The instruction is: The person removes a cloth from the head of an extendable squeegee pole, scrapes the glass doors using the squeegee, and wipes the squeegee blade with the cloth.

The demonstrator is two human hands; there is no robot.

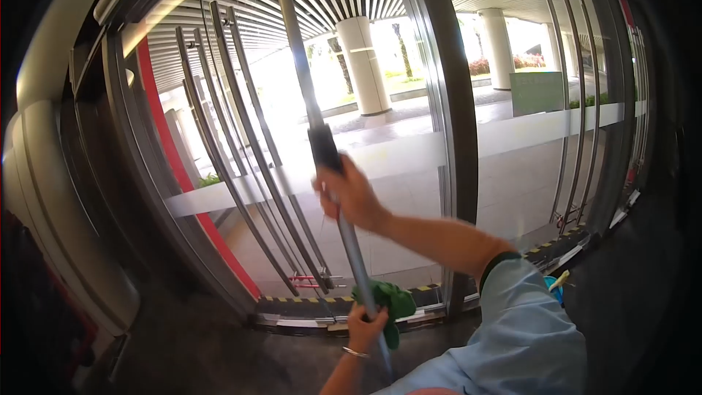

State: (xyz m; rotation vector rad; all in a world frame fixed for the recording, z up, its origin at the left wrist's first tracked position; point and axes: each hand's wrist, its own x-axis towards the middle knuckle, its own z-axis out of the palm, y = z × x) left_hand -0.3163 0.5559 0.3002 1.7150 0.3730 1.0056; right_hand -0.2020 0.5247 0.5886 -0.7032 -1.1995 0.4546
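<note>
A long metal telescopic pole (355, 254) slants up in front of the glass doors, with its upper end out of the frame. My right hand (355, 194) is closed around it just below a black collar (322, 148). Lower down, my left hand (368, 327), with a bracelet at the wrist, grips the same pole. A crumpled green cloth (395, 303) hangs at the left hand, behind the pole; whether the fingers pinch it too is hard to see. The pole's bottom end runs down out of clear sight.
Tall glass doors (387, 205) with upright metal bar handles (241, 132) stand ahead. A dark metal post (455, 139) divides them. Yellow-black striped tape (292, 299) runs along the threshold. Something blue with a yellowish tip (557, 287) shows behind my right sleeve.
</note>
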